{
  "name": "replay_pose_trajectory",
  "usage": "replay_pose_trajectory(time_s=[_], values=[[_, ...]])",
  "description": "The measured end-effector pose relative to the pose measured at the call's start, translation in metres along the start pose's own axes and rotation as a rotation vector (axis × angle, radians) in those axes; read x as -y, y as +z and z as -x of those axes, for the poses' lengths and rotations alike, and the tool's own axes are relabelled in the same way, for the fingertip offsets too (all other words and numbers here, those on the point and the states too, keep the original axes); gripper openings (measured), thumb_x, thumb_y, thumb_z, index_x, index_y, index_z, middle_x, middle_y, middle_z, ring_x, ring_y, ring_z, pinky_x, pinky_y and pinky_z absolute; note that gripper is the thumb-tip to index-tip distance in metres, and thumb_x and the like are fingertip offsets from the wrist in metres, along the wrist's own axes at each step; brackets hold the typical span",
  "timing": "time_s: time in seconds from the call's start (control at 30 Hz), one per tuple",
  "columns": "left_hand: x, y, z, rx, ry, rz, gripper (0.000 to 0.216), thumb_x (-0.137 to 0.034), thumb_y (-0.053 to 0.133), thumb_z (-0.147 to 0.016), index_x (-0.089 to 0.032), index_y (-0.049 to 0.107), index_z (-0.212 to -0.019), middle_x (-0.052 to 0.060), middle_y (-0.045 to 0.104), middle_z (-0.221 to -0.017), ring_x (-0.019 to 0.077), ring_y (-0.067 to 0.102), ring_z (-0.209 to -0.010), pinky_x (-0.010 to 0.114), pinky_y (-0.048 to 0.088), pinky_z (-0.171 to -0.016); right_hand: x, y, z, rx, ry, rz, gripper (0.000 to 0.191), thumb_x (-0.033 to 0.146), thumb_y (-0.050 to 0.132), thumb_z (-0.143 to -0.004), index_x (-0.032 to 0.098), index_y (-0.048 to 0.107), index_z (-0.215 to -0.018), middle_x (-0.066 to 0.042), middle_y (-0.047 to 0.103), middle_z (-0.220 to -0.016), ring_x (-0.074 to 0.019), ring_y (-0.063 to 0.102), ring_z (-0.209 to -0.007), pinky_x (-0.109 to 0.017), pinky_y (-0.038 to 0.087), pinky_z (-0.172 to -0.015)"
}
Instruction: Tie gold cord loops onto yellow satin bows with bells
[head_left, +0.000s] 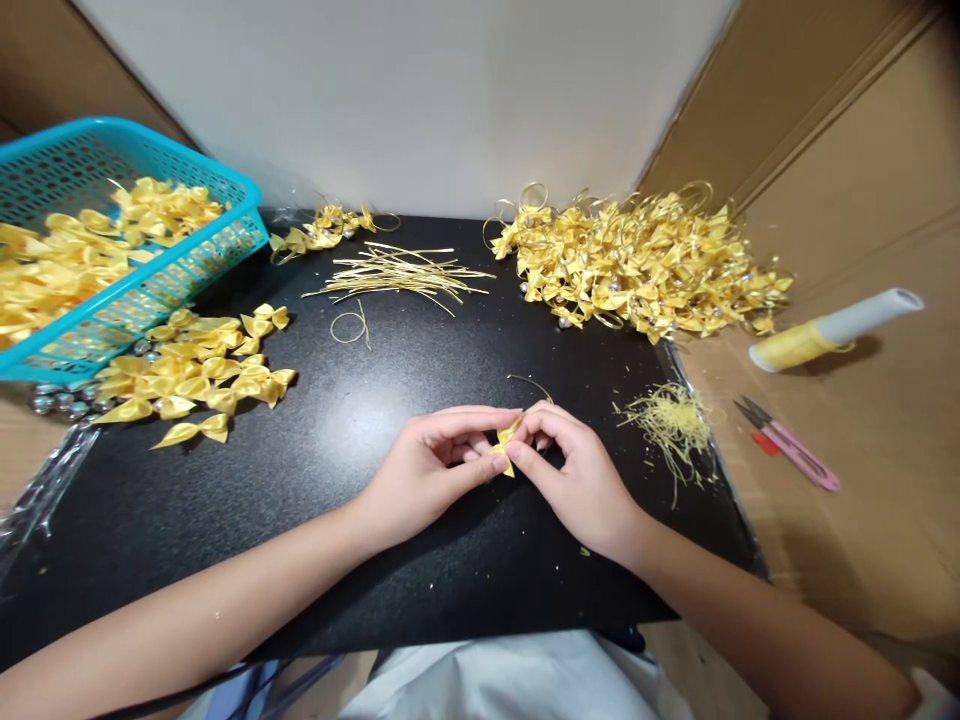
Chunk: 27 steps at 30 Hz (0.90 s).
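The left hand (431, 460) and right hand (581, 475) both pinch a small yellow bow (508, 465) between thumbs and fingers, over the black tabletop (315, 560). A thin gold cord (535, 383) curves out just beyond the right hand's fingers. Farther beyond the hands lies a bundle of gold strands (405, 272), with a heap of looped bows (630, 265) to its right. Right of the hands are thread scraps (671, 420) and pink snips (802, 457); left of them, loose bows (206, 372) beside a turquoise basket (214, 262)
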<state>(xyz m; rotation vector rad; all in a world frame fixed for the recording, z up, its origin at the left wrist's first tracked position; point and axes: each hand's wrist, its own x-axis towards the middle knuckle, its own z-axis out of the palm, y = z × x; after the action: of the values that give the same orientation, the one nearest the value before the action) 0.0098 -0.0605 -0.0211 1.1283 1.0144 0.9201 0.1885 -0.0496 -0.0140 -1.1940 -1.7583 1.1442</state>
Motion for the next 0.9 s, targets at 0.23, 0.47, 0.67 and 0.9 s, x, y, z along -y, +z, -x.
replay_pose_trajectory(time_s=[0.23, 0.47, 0.67, 0.9], values=[[-0.0051, 0.0010, 0.0016, -0.003, 0.108, -0.152, 0.031, -0.022, 0.076, -0.077, -0.023, 0.075, -0.108, 0.009, 0.072, -0.115, 0.0177, 0.070, -0.088, 0.025, 0.058, -0.072, -0.0023, 0.0013, 0.0001, -0.005, -0.019, -0.005, 0.015, 0.016, 0.064, -0.082, 0.019, 0.056, -0.070, 0.001, 0.058, -0.074, -0.0128, 0.053, -0.073, -0.027, 0.042, -0.068], [-0.0064, 0.0002, -0.0006, -0.021, -0.017, -0.011, 0.035, -0.024, 0.080, -0.072, -0.022, 0.076, -0.107, 0.008, 0.074, -0.110, 0.0144, 0.068, -0.078, 0.023, 0.056, -0.067, -0.0033, -0.0024, -0.0009, 0.083, -0.061, 0.017, 0.020, 0.021, 0.053, -0.091, 0.019, 0.048, -0.072, -0.001, 0.055, -0.079, -0.0143, 0.052, -0.079, -0.029, 0.043, -0.073], [-0.0017, -0.0069, -0.0060, 0.024, -0.171, 0.206, 0.047, -0.028, 0.083, -0.068, -0.019, 0.073, -0.113, 0.005, 0.074, -0.080, 0.0089, 0.059, -0.061, 0.019, 0.048, -0.056, -0.0047, -0.0039, -0.0016, 0.142, -0.067, -0.054, 0.018, 0.027, 0.050, -0.095, 0.020, 0.049, -0.078, -0.001, 0.055, -0.082, -0.0141, 0.052, -0.080, -0.028, 0.043, -0.075], [-0.0059, -0.0048, -0.0053, -0.029, -0.062, 0.190, 0.025, -0.026, 0.080, -0.072, -0.017, 0.068, -0.092, 0.001, 0.066, -0.083, 0.0076, 0.057, -0.063, 0.020, 0.049, -0.059, -0.0025, -0.0036, -0.0007, 0.138, -0.121, 0.018, 0.016, 0.024, 0.049, -0.095, 0.020, 0.050, -0.079, -0.002, 0.055, -0.084, -0.0149, 0.052, -0.083, -0.030, 0.043, -0.078]])
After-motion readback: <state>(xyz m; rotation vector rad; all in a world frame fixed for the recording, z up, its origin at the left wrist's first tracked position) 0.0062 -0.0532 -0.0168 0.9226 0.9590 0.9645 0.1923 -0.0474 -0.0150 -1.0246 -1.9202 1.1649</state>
